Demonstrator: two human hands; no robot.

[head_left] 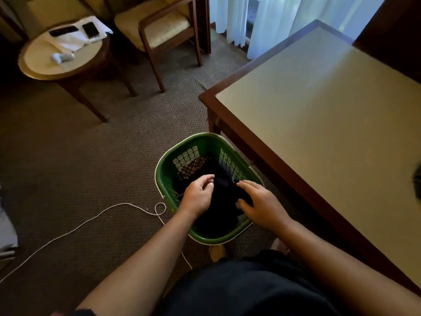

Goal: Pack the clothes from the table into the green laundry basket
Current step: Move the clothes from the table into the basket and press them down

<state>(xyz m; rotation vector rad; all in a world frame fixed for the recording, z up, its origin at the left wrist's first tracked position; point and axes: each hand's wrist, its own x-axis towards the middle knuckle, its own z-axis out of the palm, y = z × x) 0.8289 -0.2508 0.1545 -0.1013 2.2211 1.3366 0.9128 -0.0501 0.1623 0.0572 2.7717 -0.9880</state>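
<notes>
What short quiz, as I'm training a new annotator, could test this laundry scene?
1. True or false: the green plastic laundry basket stands on the beige-topped wooden table.
2. The left hand and right hand are: A on the table; B over the dark clothes in the basket; C out of view.
3. Fill in: the thin white cable lies on the brown ____.
Key: 1 false, on the carpet beside the table; 2 B; 3 carpet.
</notes>
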